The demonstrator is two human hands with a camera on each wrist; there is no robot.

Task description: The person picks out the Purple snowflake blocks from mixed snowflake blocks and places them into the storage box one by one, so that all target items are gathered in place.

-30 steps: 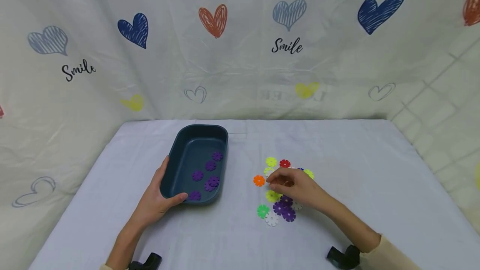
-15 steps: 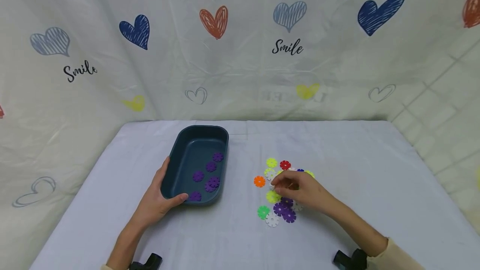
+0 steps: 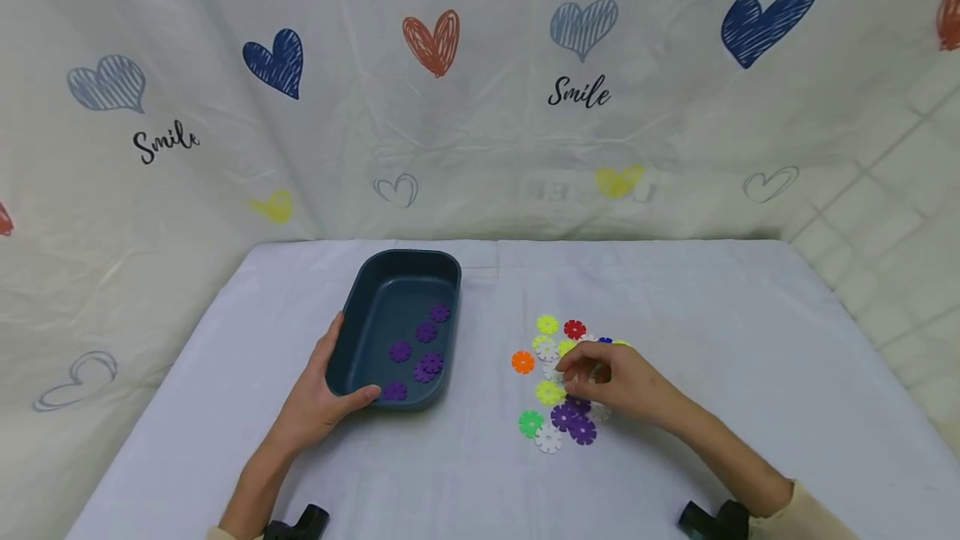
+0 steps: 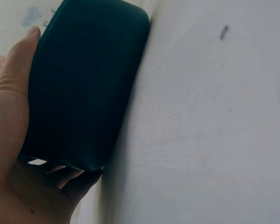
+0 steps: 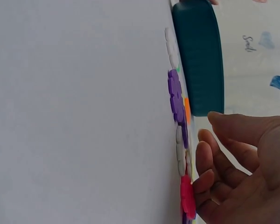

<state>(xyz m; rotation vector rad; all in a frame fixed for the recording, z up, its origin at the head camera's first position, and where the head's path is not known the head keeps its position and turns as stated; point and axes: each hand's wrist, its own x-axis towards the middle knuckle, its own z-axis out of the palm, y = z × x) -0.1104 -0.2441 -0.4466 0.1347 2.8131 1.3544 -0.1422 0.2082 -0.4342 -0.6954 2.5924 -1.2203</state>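
My left hand (image 3: 315, 411) grips the near left corner of a dark teal tray (image 3: 384, 298), thumb along the near rim and fingers around its side. Several purple flower-shaped discs (image 3: 401, 351) lie inside it. To the right, my right hand (image 3: 630, 382) is low over a loose pile of similar discs, fingers loosely bent. In the right wrist view, thumb and fingers are apart with nothing between them, and the lower fingers are right at a pink disc (image 5: 187, 196). Purple discs (image 3: 582, 430) lie just below this hand. It hides part of the pile.
Around the pile's edge lie an orange disc (image 3: 522, 362), a green disc (image 3: 531, 422), a white disc (image 3: 548, 439), a yellow disc (image 3: 550, 392) and a red disc (image 3: 574, 329). A white cloth (image 3: 450, 473) covers the table. A printed curtain (image 3: 495, 123) hangs behind.
My right hand has drifted a little to the right over the pile, uncovering more of the white and yellow discs. The left hand keeps its hold on the tray.
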